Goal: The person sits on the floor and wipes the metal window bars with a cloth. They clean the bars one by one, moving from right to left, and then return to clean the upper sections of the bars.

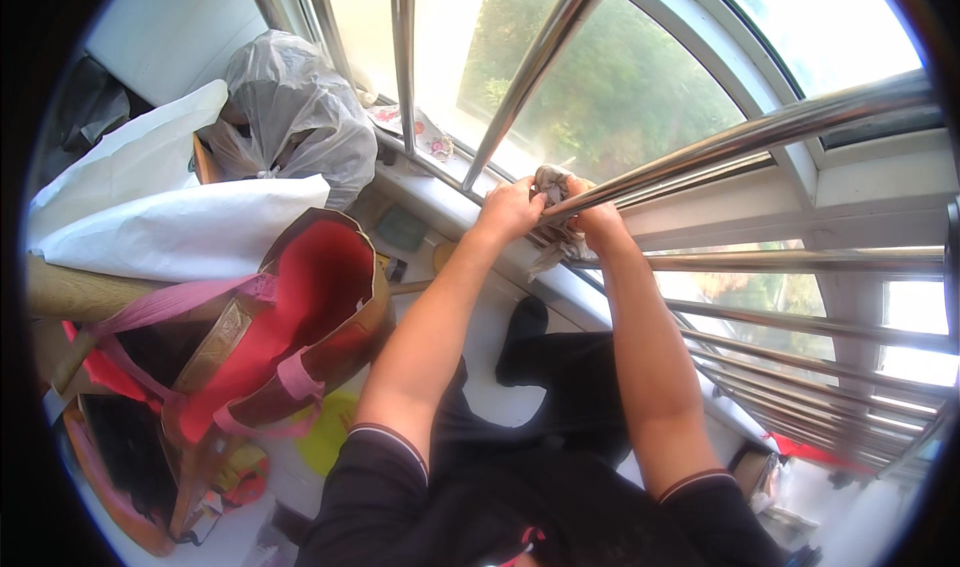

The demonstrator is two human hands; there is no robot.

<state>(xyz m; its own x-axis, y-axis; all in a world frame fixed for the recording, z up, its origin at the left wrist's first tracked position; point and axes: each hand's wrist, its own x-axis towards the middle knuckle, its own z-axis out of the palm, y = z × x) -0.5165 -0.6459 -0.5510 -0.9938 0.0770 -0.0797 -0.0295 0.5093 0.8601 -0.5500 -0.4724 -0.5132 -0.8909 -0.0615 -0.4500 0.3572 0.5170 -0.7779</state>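
A crumpled, greyish cleaning rag (553, 182) is wrapped about the lower end of a shiny metal window bar (667, 163), its loose tail hanging below by the sill. My left hand (510, 208) grips the rag from the left side of that bar. On the other side, my right hand (596, 211) holds it too, its fingers partly hidden behind the bar. Both hands are just above the white window sill (559, 286). Beyond the bars stands a window pane (622, 87) with blurred greenery outside.
To the left are a tied clear plastic bag (292, 117), white sheeting (187, 226) and an open bag with red lining (315, 289) and pink straps. A yellow-green item (328, 432) lies on the floor. More metal bars (795, 259) run along the right.
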